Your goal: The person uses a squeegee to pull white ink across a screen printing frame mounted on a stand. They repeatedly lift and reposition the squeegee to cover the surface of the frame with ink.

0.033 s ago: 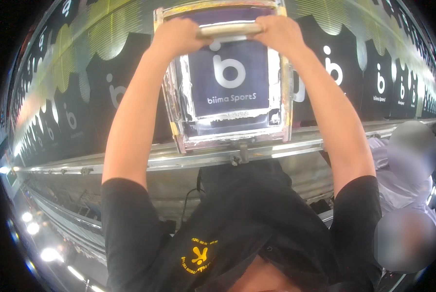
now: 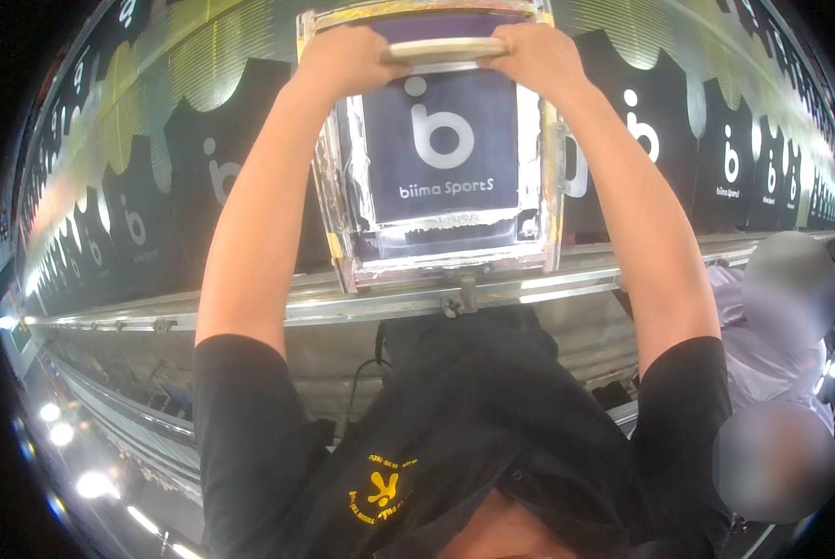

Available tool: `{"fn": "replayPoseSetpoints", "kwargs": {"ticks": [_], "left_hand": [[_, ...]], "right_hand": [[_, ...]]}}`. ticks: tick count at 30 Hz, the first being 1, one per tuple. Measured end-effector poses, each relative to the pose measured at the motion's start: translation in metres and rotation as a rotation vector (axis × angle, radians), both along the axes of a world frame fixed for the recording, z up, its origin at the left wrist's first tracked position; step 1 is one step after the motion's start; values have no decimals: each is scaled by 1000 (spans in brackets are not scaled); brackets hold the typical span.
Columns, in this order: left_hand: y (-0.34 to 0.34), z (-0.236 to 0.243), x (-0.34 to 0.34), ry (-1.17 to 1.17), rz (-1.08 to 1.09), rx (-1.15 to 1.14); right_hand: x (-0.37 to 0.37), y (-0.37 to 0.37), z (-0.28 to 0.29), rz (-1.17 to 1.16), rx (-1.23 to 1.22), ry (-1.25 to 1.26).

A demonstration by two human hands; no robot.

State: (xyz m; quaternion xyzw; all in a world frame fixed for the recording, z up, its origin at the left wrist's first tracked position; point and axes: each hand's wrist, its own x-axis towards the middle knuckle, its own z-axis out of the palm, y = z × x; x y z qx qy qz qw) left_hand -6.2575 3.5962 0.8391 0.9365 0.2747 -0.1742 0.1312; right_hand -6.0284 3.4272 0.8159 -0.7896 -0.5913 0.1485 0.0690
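Observation:
A squeegee with a pale wooden handle point(image 2: 447, 49) lies across the far part of a screen-printing frame point(image 2: 548, 224). My left hand point(image 2: 348, 61) is closed on its left end and my right hand point(image 2: 539, 61) on its right end. Through the frame's dark mesh point(image 2: 441, 102) a pale round logo with lettering shows. White ink is smeared along the inner borders of the frame, thickest at the near edge. The squeegee's blade is mostly hidden under the handle.
Black garment panels point(image 2: 208, 140) with pale logos lie along the long table on both sides of the frame. A metal rail point(image 2: 371, 309) with a clamp point(image 2: 460, 296) runs along the near edge. To the right is another person in a light top point(image 2: 762, 368).
My hands and the squeegee have shifted slightly toward the far side of the frame. The frame itself stays in place.

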Motion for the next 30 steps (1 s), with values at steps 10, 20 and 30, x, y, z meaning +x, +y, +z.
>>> {"fn": "replayPoseSetpoints", "kwargs": {"ticks": [10, 20, 30], "left_hand": [[-46, -30, -29, -93, 68, 10], [-232, -40, -149, -265, 137, -40], [-68, 23, -36, 39, 20, -107]], "right_hand": [[-34, -42, -26, -12, -34, -16], [-137, -231, -42, 113, 429, -60], [-40, -76, 16, 81, 109, -39]]}}
